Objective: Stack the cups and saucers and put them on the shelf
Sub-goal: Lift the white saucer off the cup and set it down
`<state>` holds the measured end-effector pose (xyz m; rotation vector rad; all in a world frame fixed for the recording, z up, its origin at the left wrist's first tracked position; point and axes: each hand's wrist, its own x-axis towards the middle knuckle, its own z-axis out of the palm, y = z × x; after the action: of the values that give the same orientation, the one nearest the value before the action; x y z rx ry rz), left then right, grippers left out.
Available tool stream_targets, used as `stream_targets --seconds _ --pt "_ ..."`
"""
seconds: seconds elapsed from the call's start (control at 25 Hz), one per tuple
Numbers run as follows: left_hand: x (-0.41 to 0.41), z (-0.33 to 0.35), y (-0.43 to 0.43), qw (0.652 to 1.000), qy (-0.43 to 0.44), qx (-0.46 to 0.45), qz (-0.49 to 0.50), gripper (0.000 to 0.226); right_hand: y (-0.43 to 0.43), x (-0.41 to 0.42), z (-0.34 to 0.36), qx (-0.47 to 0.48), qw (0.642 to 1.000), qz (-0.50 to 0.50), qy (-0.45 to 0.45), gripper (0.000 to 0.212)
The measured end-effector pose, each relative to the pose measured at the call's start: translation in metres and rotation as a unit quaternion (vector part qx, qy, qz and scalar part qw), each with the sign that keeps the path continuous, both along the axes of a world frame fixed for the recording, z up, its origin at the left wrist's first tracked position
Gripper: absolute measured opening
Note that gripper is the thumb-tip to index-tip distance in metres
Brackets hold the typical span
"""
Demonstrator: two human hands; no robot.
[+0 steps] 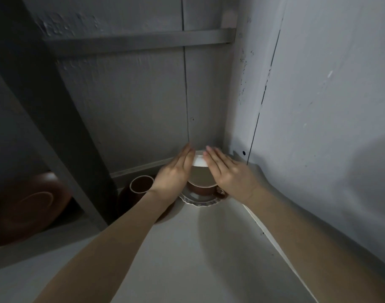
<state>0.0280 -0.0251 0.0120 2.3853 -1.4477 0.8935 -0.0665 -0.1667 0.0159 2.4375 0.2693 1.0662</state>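
Two hands (176, 171) (228, 173), three cups (142, 184) (203, 189) (199, 162), one frilly saucer (198, 202), one big brown plate (27, 204).

Grey plank back wall (143, 101); white side wall (329, 106); large brown dish (27, 206) lower left.

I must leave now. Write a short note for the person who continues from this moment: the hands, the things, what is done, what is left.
Left hand and right hand: open, flat against the sides of the white cup.
The stack stands in the shelf corner: scalloped saucer, brown cup, then the white cup on top.
A second brown cup stands to the left, unstacked.
Done: stack on the shelf.
Left: release the hands, deal with the second cup.
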Motion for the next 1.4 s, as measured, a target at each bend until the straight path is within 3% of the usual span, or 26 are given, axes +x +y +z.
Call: stream_targets --seconds 0.12,0.28,0.4,0.52,0.56,0.68,0.84,1.0,1.08,1.16,1.28,1.4 --pt "-0.006 0.018 0.010 0.999 0.038 -0.008 0.005 0.064 0.005 0.000 0.019 0.001 0.999 0.028 -0.026 0.032" --pt "-0.020 0.039 0.036 0.999 0.024 -0.038 -0.029 0.046 0.027 -0.014 0.034 0.057 0.993 0.057 -0.081 0.028" --pt "-0.033 0.045 0.053 0.996 0.050 -0.046 -0.064 0.051 0.042 -0.036 0.036 0.127 0.985 0.057 -0.098 0.027" --pt "-0.048 0.037 0.064 0.980 0.165 -0.106 -0.032 0.054 0.054 -0.056 0.034 0.241 0.964 0.002 -0.114 0.040" --pt "-0.054 0.032 0.067 0.963 0.233 -0.134 -0.004 0.055 0.059 -0.064 0.031 0.317 0.942 -0.004 -0.109 0.037" --pt "-0.067 0.017 0.075 0.896 0.403 -0.182 0.037 0.055 0.070 -0.084 0.021 0.571 0.818 -0.010 -0.072 0.032" --pt "-0.088 0.009 0.079 0.820 0.523 -0.228 0.043 0.045 0.077 -0.104 0.002 0.702 0.708 -0.016 -0.076 0.023" --pt "-0.107 0.000 0.075 0.820 0.539 -0.172 0.084 0.032 0.086 -0.122 -0.016 0.805 0.589 -0.028 -0.071 0.015" --pt "-0.116 -0.007 0.074 0.816 0.549 -0.152 0.099 0.028 0.086 -0.131 -0.025 0.829 0.554 -0.047 -0.058 0.019" --pt "-0.126 -0.017 0.075 0.806 0.564 -0.140 0.108 0.027 0.083 -0.139 -0.033 0.825 0.560 -0.075 -0.020 0.019" --pt "-0.139 -0.031 0.074 0.787 0.590 -0.126 0.125 0.031 0.077 -0.148 -0.042 0.789 0.599 -0.123 0.065 0.024" --pt "-0.145 -0.044 0.070 0.782 0.594 -0.097 0.165 0.033 0.073 -0.153 -0.049 0.784 0.596 -0.139 0.107 0.024"
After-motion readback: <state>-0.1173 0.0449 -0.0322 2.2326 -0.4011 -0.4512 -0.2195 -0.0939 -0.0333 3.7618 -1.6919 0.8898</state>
